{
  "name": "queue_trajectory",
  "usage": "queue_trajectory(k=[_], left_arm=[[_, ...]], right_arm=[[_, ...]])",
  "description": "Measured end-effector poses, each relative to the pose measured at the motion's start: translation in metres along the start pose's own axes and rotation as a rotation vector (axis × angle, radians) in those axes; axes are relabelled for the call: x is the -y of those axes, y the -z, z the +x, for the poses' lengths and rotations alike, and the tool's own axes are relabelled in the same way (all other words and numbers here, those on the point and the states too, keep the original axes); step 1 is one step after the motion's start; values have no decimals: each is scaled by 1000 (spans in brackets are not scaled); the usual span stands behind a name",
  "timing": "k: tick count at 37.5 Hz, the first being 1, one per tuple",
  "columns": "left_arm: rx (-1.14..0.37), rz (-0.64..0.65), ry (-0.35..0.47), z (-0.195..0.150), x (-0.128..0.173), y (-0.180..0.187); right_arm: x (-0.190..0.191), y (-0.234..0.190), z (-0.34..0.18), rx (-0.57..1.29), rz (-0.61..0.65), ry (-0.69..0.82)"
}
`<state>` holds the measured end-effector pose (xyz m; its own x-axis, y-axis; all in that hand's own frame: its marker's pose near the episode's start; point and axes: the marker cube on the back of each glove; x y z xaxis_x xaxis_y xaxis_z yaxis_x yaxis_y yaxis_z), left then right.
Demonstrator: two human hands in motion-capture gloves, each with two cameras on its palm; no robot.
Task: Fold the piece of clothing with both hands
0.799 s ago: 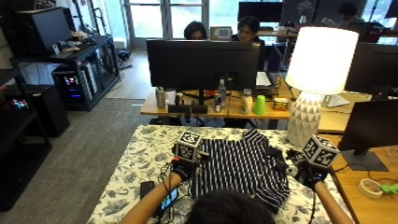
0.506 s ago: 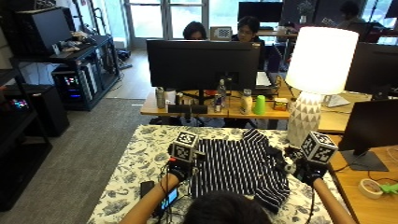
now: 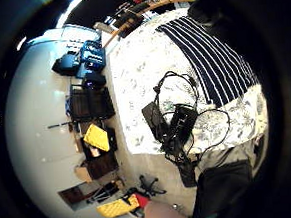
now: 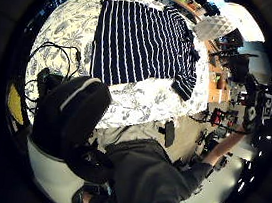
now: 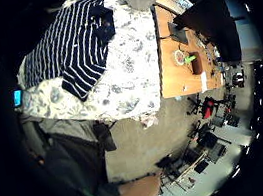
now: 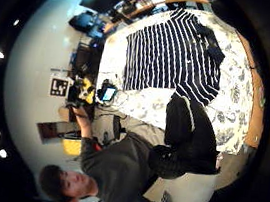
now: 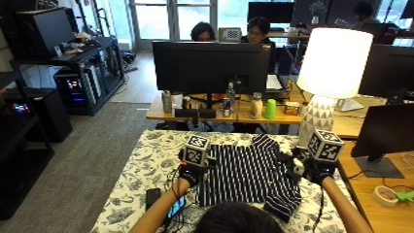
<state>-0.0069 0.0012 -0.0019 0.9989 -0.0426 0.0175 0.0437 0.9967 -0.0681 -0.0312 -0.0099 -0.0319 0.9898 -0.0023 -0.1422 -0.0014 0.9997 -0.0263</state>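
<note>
**A:** Striped shirt (image 7: pixel 249 177) lies flat on the desk (image 7: pixel 139 177) with the floral cover, body spread from the near edge toward the far edge, stripes running near-to-far. One sleeve flap hangs toward the near right corner.

**B:** Long axis?

**A:** Near-to-far, along the stripes. So a side-to-side fold looks like the next call, my read only.

**B:** Hands?

**A:** Left hand (image 7: pixel 189 174) sits at the shirt's left edge, about mid-length. Right hand (image 7: pixel 317 171) at the right edge, just past the sleeve, close to the lamp base (image 7: pixel 314 120). Shirt lies between them, inward of each grip.

**B:** Grip state?

**A:** Can't tell on either. Fingers are hidden, and both palm views show the shirt well off from the palms, so no sign of cloth in hand.

**B:** Which is nearer?

**A:** Roughly even. Left is right on the hem line; right has the bunched sleeve between it and the body.

**B:** Clutter?

**A:** Phone (image 7: pixel 176 207) and cables (image 3: pixel 186 121) at the near left corner, beside the shirt, apart from it.
</note>
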Motion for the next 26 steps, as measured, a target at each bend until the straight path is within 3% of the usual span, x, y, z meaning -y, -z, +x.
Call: queue_trajectory(k=[8,17,20,24,26], left_arm=[[-25,-85,-81,25,-1,-13],[-7,-288,-175,60,45,-102],[27,-396,-141,68,43,-126],[45,-604,-20,70,-1,-117],[45,-653,4,71,-8,-118]], right_arm=[[5,-15,8,-18,-42,7],[14,-32,15,-50,-96,3],[14,-36,18,-63,-107,-9],[15,-41,22,-71,-121,-16],[15,-44,24,-75,-125,-19]])
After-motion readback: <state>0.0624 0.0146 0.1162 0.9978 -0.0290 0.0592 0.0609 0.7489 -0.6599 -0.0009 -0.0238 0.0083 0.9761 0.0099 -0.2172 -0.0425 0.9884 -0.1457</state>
